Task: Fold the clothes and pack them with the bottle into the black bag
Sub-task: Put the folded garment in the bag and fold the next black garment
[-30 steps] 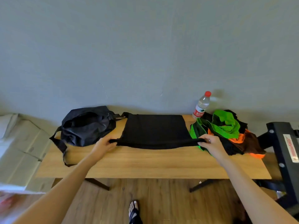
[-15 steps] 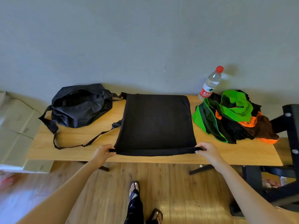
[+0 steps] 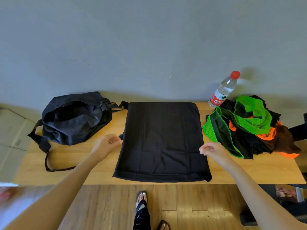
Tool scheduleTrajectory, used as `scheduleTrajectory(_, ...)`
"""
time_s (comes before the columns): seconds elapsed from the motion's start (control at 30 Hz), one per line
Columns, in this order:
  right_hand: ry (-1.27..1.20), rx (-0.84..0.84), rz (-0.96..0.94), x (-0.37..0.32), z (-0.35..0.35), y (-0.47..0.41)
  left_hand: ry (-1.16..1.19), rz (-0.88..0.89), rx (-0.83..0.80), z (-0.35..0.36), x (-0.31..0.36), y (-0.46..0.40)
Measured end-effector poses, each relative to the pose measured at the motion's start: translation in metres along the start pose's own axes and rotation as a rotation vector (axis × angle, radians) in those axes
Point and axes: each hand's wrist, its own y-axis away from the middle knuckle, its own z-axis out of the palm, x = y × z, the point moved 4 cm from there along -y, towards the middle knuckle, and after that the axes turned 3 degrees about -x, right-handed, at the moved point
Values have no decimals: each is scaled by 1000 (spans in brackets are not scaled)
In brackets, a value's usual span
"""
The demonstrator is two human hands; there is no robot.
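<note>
On the table (image 3: pixel 103 173), bag (image 3: pixel 74 118) left, garment (image 3: pixel 162 140) centre, clothes pile (image 3: pixel 249 130) right, bottle (image 3: pixel 223 90) seemingly behind it.

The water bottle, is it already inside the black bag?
No, the bottle stands on the table by the wall, far from the bag.

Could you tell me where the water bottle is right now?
The water bottle stands upright at the table's far right edge by the wall, just behind the pile of green and orange clothes.

Wall (image 3: pixel 149 39) — grey-blue, matte, a few small cracks and chips. Table (image 3: pixel 269 170) — light wood top, set against the wall. Floor (image 3: pixel 182 208) — wood planks, glossy. Cardboard boxes (image 3: pixel 11 130) at left; black metal frame (image 3: pixel 299 130) at right.
</note>
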Motion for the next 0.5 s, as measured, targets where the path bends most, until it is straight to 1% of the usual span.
scheduleTrajectory(0.1, -92, 35, -36, -29, -6, -33, 8, 12, 85, -16, 27, -38)
scheduleTrajectory(0.17, -107, 73, -58, -45, -10, -56, -11, 42, 124, -23, 42, -64)
scheduleTrajectory(0.33, -72, 188, -21, -57, -20, -120, -32, 88, 160, -33, 72, -125)
scheduleTrajectory(0.5, -52, 313, 5, -63, -27, -166, -154, 93, 192, -36, 79, -173)
